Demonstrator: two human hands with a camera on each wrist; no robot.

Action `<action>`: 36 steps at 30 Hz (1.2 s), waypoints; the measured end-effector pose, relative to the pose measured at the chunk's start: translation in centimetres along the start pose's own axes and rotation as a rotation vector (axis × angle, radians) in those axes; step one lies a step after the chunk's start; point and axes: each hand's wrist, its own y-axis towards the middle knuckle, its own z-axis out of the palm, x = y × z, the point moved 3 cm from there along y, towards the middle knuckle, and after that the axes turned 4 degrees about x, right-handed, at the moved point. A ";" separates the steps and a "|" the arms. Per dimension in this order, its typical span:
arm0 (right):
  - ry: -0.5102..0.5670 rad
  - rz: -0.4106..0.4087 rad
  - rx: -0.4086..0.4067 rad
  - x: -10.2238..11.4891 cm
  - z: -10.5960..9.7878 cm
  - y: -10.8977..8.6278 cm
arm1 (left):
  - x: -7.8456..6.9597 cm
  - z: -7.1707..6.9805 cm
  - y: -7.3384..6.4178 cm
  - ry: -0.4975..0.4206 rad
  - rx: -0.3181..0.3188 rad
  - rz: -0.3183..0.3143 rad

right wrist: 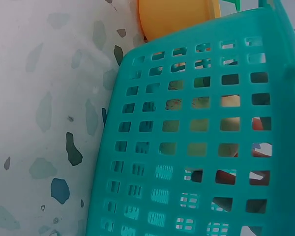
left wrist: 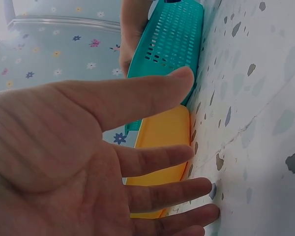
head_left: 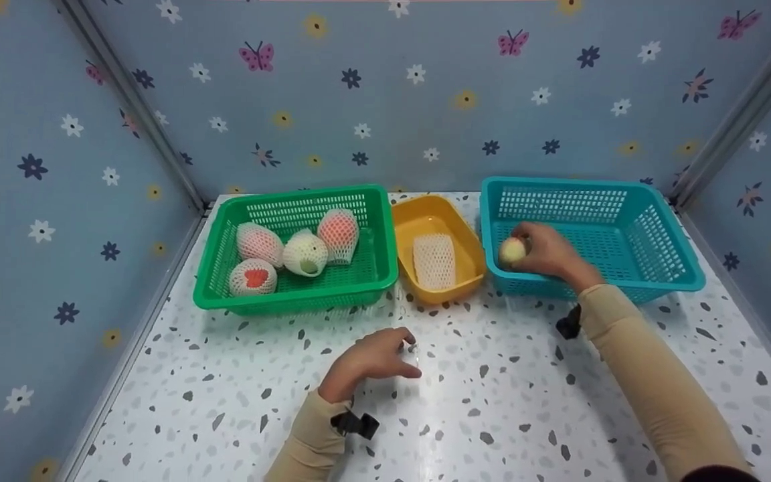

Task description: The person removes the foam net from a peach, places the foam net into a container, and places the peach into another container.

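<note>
My right hand [head_left: 549, 251] reaches over the front wall of the teal basket [head_left: 633, 284] and grips a round pale yellow fruit [head_left: 512, 250] with a reddish tinge, low in the left end of the basket. In the right wrist view the fruit [right wrist: 198, 125] shows only through the holes of the basket wall [right wrist: 187, 162]; its exact kind is unclear. My left hand [head_left: 375, 355] hovers over the table in front of the yellow tray [head_left: 429, 224], thumb and fingers spread apart with nothing between them. A white foam net sleeve [head_left: 434, 261] lies in that tray.
At the left stands a green basket [head_left: 295, 299] with several fruits in foam nets, among them a red one [head_left: 338, 234] and a pale one [head_left: 306, 253]. Flower-patterned panels [head_left: 385, 100] enclose the speckled white table [head_left: 466, 415] at the back and sides.
</note>
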 end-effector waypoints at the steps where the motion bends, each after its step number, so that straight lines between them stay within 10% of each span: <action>1: 0.003 -0.001 0.004 0.0 0.1 0.0 | 0.0 0.0 0.0 0.000 0.002 0.000; 36: 0.044 0.045 0.079 -0.3 0.5 0.2 | 0.3 0.1 0.2 -0.015 0.017 -0.018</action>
